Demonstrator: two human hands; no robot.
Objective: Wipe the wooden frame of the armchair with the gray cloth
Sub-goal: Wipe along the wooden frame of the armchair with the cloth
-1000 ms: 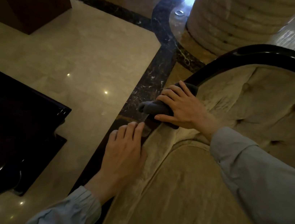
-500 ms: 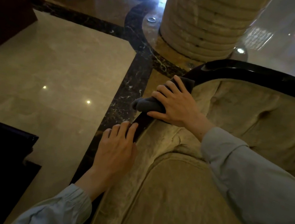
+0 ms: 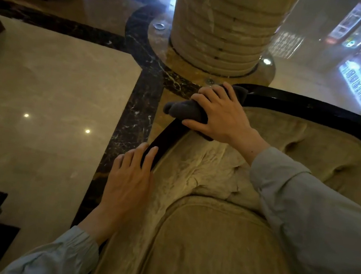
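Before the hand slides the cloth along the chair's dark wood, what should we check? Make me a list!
1. Cloth under the right hand: ok, fingers press it down.
2. Cloth touching the frame: ok, it sits on the curved corner.
3. Left hand steadying the chair: ok, fingertips rest on the rail.
4. Frame ahead free of things: ok, the top rail looks bare.
5. Cloth clear of the cushion: ok, it stays on the wood.
6. Frame clean behind the cloth: cannot tell, too dark and shiny.

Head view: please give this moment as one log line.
right hand presses cloth on frame | left hand rests flat on frame | phase: wiping
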